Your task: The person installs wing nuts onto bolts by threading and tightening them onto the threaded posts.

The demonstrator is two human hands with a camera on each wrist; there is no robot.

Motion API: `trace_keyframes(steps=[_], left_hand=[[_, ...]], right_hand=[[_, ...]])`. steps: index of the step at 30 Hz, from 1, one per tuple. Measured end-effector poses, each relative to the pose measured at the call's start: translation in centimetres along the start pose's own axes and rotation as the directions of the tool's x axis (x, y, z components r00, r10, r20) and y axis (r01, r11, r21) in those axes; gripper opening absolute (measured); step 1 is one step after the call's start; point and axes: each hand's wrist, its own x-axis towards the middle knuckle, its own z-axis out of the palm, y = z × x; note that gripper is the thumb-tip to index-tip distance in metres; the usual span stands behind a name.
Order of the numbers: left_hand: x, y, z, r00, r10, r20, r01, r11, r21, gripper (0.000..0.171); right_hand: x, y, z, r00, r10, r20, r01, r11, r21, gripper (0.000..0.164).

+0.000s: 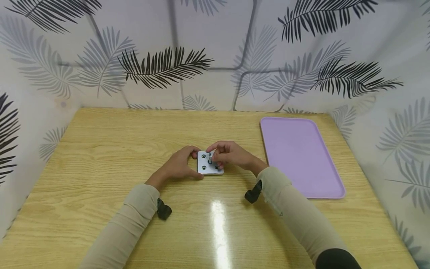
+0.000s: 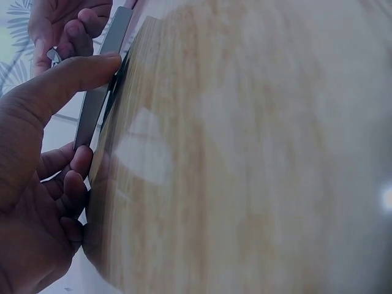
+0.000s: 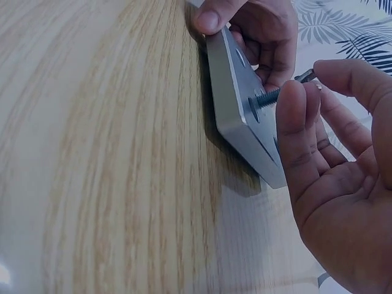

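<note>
Head view, left of centre: left hand [image 1: 179,163] is spanning the plate's left side, thumb lying at the lower-left corner, a fingertip touching near the upper-left; digits are curving round the plate and gripping its edges.
Metal plate [image 1: 207,165]: is sitting mid-frame, apparently lying flat on the wood-grain table [image 1: 100,168], holes facing up.
Plate handling: is looking rigid, hard to damage, probably weighty for its size; smooth faces are likely offering little friction. Best hold: opposite side edges, fingers clear of the holes.
Bolt [image 3: 267,98]: is standing in the plate's central hole, threaded shank showing in the upper right of the right wrist view. Whether the threads are biting: cannot tell.
Bolt handling: is looking stiff and light; judged easily tilted. Best hold: a fingertip pinch at the top end, threads left free.
Right hand [image 1: 233,155]: thumb and fingers are pinching the bolt's top, partly hiding it.
Lilac tray [image 1: 299,157]: is lying at frame right, apart from the plate.
</note>
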Motion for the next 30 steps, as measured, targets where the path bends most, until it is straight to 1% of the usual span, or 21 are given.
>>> trace_keyframes(steps=[4, 9, 22, 30], left_hand=[[-0.04, 0.13, -0.07, 1.000, -0.004, 0.002, 0.004, 1.000, -0.004, 0.077], [-0.08, 0.21, -0.08, 1.000, -0.009, 0.006, 0.009, 1.000, -0.008, 0.077], [0.02, 0.17, -0.10, 1.000, -0.001, 0.007, 0.001, 1.000, -0.004, 0.079], [0.14, 0.05, 0.04, 1.000, -0.010, 0.007, 0.010, 1.000, 0.008, 0.078]], right_hand=[[0.00, -0.10, 0.06, 1.000, 0.005, -0.001, -0.005, 1.000, -0.010, 0.032], [0.01, -0.10, 0.07, 1.000, 0.014, -0.011, -0.014, 1.000, 0.000, 0.032], [-0.05, 0.00, 0.05, 0.996, 0.021, -0.081, -0.019, 0.999, 0.026, 0.025], [-0.22, 0.21, -0.25, 0.997, 0.016, -0.070, -0.013, 0.999, 0.038, 0.020]])
